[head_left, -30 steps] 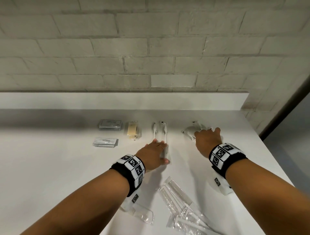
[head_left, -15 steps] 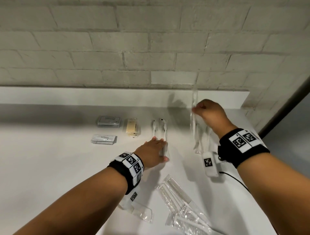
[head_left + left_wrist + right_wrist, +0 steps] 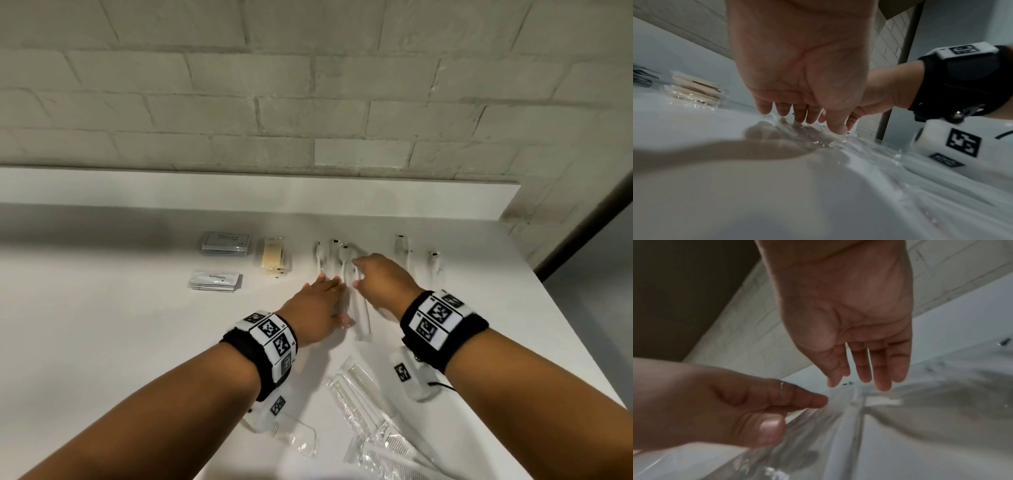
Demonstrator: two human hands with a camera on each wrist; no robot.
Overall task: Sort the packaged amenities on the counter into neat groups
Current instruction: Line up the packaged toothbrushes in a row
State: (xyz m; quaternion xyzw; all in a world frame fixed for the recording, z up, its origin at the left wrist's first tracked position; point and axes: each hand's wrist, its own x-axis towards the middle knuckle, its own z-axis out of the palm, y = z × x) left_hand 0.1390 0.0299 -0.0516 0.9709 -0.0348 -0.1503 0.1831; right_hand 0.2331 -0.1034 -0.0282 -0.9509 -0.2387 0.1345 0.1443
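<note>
At the centre of the head view, the left hand (image 3: 317,308) lies flat with straight fingers on clear-wrapped toothbrushes (image 3: 337,263) on the white counter (image 3: 102,325). The right hand (image 3: 383,277) hovers beside it. Only the right wrist view shows its fingers (image 3: 881,369) straight and holding nothing, above crinkled glossy plastic.

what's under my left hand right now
Your left hand lies flat on clear-wrapped toothbrushes on the white counter. Their heads stick out beyond your fingers; how many handles it covers is hidden.
</note>
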